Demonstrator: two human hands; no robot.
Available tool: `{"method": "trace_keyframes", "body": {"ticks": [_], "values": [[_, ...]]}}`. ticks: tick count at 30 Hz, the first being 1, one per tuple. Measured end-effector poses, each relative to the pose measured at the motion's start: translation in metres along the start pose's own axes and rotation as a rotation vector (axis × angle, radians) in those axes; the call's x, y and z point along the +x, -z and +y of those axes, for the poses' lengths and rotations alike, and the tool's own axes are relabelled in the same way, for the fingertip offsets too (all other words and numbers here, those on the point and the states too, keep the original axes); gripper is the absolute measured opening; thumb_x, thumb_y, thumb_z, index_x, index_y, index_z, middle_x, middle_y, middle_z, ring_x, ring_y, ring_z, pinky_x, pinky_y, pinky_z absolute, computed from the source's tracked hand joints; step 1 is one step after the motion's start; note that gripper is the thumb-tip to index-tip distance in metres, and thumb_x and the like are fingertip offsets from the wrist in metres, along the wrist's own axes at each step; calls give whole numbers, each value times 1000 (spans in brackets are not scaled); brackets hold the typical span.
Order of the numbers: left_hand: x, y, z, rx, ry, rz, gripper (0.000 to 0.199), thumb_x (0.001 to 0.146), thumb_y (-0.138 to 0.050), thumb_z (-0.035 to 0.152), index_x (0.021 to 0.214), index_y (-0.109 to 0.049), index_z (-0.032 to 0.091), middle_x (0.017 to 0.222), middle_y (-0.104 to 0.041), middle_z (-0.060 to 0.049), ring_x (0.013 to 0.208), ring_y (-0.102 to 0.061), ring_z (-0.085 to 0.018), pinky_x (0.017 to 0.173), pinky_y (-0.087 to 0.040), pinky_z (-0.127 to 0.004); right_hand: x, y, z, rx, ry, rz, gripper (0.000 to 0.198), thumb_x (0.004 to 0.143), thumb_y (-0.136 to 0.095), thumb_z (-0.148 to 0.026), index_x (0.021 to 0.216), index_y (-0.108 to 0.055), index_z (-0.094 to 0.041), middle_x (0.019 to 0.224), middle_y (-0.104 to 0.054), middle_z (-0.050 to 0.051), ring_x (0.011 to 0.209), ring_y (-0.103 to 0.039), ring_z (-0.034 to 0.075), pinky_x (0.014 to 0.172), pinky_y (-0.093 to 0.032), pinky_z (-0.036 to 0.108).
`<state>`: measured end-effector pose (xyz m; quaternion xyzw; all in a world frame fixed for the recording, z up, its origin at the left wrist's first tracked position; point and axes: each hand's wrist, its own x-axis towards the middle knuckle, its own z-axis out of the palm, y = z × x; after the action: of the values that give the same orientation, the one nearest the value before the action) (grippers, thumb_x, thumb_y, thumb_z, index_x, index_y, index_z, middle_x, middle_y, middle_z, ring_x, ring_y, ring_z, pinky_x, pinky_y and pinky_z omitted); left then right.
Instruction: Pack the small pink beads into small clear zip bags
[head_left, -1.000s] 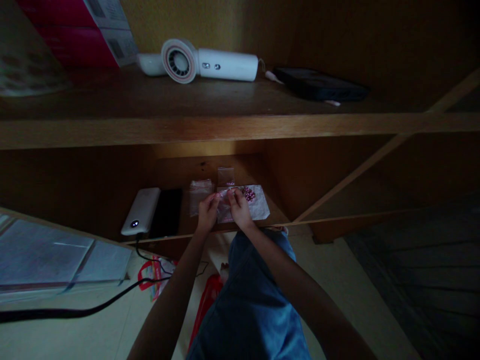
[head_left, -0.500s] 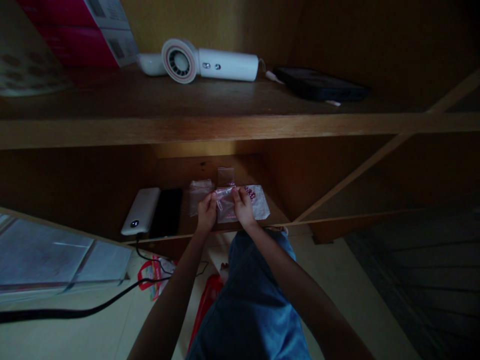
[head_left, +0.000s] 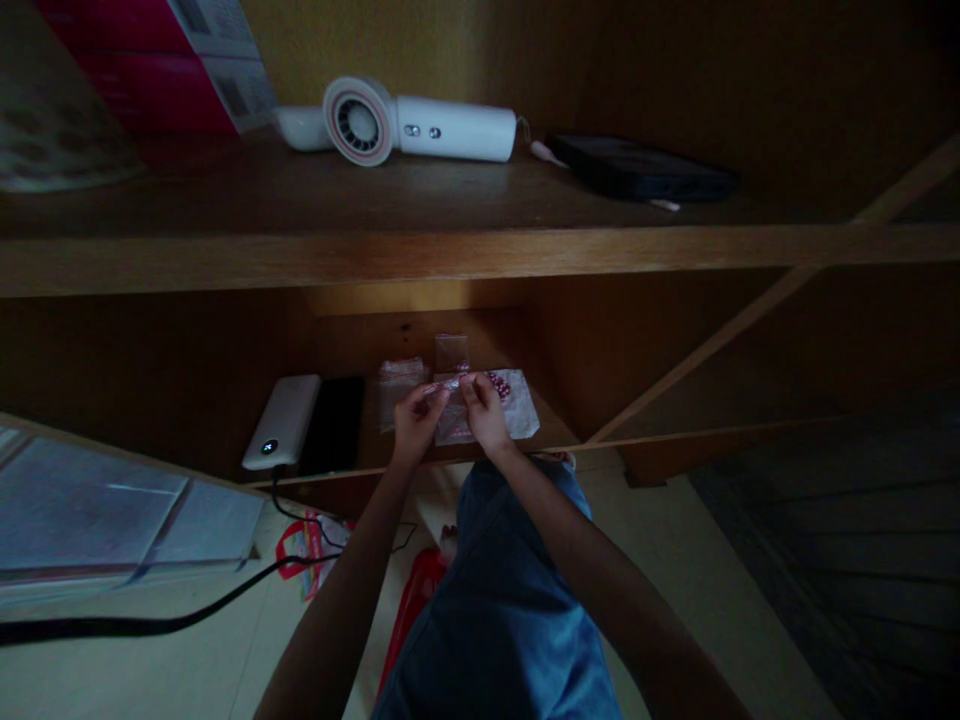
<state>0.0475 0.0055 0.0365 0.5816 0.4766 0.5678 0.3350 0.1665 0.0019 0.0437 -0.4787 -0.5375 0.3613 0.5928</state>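
Faintly, a barcode-like print shows on the ends of the pink boxes (head_left: 142, 90) on the upper shelf (head_left: 480, 205); it is too small and dim to read. The lit mark on the power bank (head_left: 283, 420) is equally unreadable.

Below, over the lower shelf (head_left: 555, 428), the left hand (head_left: 414, 425) and right hand (head_left: 484, 412) pinch a clear bag (head_left: 451, 383) between thumbs and forefingers, just above a pale sheet (head_left: 520, 410). The other fingers are curled in, though how tightly I cannot tell.

The lower shelf's front edge passes under the wrists; the upper shelf's edge lies beyond and above the hands. To the right, a strip of wood shows between the sheet and the side wall (head_left: 592, 350).

Purple-pink beads (head_left: 500, 386) lie on the sheet, just beside the right hand. A small packet (head_left: 451, 350) lies behind the hands, and a stack of clear sleeves (head_left: 397, 385) close to the left hand. Farther left, a dark slab (head_left: 331, 425) lies against the power bank. A fan (head_left: 450, 130) and a phone (head_left: 645, 170) rest above.
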Motion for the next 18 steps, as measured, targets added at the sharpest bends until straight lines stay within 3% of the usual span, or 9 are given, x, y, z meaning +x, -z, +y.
{"method": "trace_keyframes", "body": {"ticks": [7, 18], "values": [[0, 0, -1, 2, -21, -43, 21, 74, -63, 34, 78, -67, 14, 77, -69, -5, 70, -63, -15, 66, -50, -25, 0, -1, -3, 22, 47, -149, 28, 87, -40, -44, 74, -50, -21, 71, -51, 0, 69, -49, 15, 67, -41, 26], [0, 0, 1, 14, -19, -74, 21, 77, -59, 35, 78, -66, 16, 75, -68, -4, 70, -62, -15, 66, -48, -24, -1, -3, 0, -44, 26, -125, 27, 87, -40, -44, 77, -50, -21, 70, -53, 0, 67, -51, 15, 64, -40, 26]]}}
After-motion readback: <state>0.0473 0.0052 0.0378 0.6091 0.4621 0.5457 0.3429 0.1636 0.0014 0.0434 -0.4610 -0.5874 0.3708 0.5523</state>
